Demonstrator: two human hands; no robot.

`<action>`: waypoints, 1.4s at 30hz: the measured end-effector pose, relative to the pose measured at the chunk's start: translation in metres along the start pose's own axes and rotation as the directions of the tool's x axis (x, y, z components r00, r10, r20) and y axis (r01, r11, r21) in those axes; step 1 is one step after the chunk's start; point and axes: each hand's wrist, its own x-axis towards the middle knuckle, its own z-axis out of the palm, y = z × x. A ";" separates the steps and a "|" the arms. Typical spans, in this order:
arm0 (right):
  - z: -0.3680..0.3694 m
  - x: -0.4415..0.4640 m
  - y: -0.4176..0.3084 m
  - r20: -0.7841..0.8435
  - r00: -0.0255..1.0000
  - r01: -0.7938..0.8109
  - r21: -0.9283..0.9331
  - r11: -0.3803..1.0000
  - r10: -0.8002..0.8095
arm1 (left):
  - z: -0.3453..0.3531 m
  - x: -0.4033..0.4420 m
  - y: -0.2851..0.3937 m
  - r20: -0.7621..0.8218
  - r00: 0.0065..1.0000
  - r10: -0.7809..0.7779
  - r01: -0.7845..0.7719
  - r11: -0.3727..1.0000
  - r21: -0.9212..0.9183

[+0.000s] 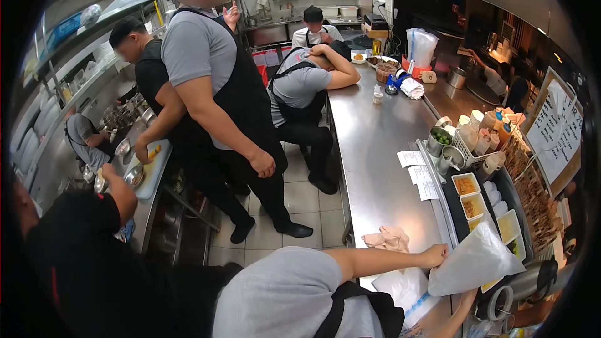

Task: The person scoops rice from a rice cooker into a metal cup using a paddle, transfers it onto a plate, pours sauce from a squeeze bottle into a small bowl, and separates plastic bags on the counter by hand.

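Observation:
Along the bottom, my grey sleeve and black apron show, with my left arm reaching right over the steel counter (388, 169). My left hand (434, 255) is closed on the edge of a translucent white plastic bag (477, 261), which looks puffed out. My right forearm (462, 313) comes up from below toward the bag; the hand itself is hidden behind it. Under the bag lies a white sheet with a blue stripe (422, 305). A crumpled pinkish cloth (387, 238) rests just beyond my left forearm.
Yellow food tubs (474, 205), paper slips (421, 175) and a sauce-bottle basket (479, 144) line the counter's right side. One co-worker (300, 87) leans on its far end. Another co-worker (219, 87) stands in the aisle. Others work at the left bench (153, 178).

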 end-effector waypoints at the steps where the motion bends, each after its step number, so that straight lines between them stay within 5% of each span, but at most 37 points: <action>1: -0.001 0.000 -0.001 -0.001 1.000 -0.002 0.006 1.000 0.002 | -0.001 0.000 0.006 0.080 0.996 -0.023 0.021 0.999 0.033; 6: -0.009 -0.002 0.002 0.003 1.000 -0.012 0.074 0.997 0.011 | -0.008 0.014 0.029 0.195 0.970 -0.146 0.136 0.989 0.063; 8: -0.009 -0.003 0.000 -0.008 1.000 -0.010 0.084 0.996 0.011 | 0.001 0.037 -0.003 0.363 0.838 -0.408 0.408 0.910 0.081; 9: -0.010 -0.006 0.002 -0.013 1.000 -0.019 0.105 0.994 0.020 | 0.004 0.037 -0.007 0.365 0.833 -0.416 0.417 0.905 0.081; 11: -0.010 -0.006 0.004 -0.014 0.999 -0.028 0.135 0.990 0.030 | 0.005 0.037 -0.014 0.213 0.781 -0.587 0.623 0.750 -0.223; 13: -0.012 -0.009 0.009 -0.015 0.999 -0.037 0.182 0.983 0.040 | -0.001 0.039 -0.051 0.308 0.742 -0.596 0.669 0.630 -0.394; 14: -0.018 -0.012 0.011 -0.023 0.999 -0.040 0.214 0.976 0.046 | -0.001 0.039 -0.064 0.402 0.713 -0.575 0.691 0.476 -0.544; 17: -0.031 -0.028 0.021 -0.019 0.998 -0.056 0.331 0.942 0.066 | -0.009 -0.016 -0.001 0.399 0.784 -0.475 0.576 0.318 -0.754; 20: -0.033 -0.046 0.038 -0.126 0.986 -0.042 0.434 0.900 0.107 | -0.013 -0.044 -0.004 0.507 0.810 -0.295 0.587 0.412 -0.697; 22: -0.053 -0.045 0.052 -0.224 0.964 -0.019 0.486 0.874 0.146 | -0.002 -0.051 -0.003 0.514 0.794 -0.325 0.607 0.390 -0.692; 24: -0.105 -0.028 0.062 0.045 0.978 -0.205 0.324 0.924 0.201 | 0.007 -0.051 -0.006 0.520 0.783 -0.341 0.621 0.376 -0.688; 27: -0.080 -0.035 0.056 -0.130 0.945 -0.289 0.093 0.953 0.299 | 0.013 -0.050 -0.008 0.527 0.812 -0.251 0.584 0.387 -0.714; 29: -0.056 -0.042 0.059 -0.143 0.951 -0.255 0.145 0.956 0.275 | 0.017 -0.058 0.003 0.448 0.892 -0.057 0.432 0.398 -0.809; 36: -0.062 -0.042 0.079 0.066 0.982 -0.181 0.557 0.810 0.174 | 0.016 -0.064 0.002 0.403 0.909 -0.103 0.404 0.448 -0.797; 39: -0.053 -0.044 0.071 0.312 0.949 -0.167 0.370 0.914 0.047 | 0.016 -0.053 -0.022 0.471 0.882 0.003 0.420 0.449 -0.789; 42: -0.055 -0.047 0.080 0.097 0.994 -0.082 0.343 0.936 0.052 | 0.019 -0.055 -0.013 0.465 0.884 -0.049 0.433 0.459 -0.775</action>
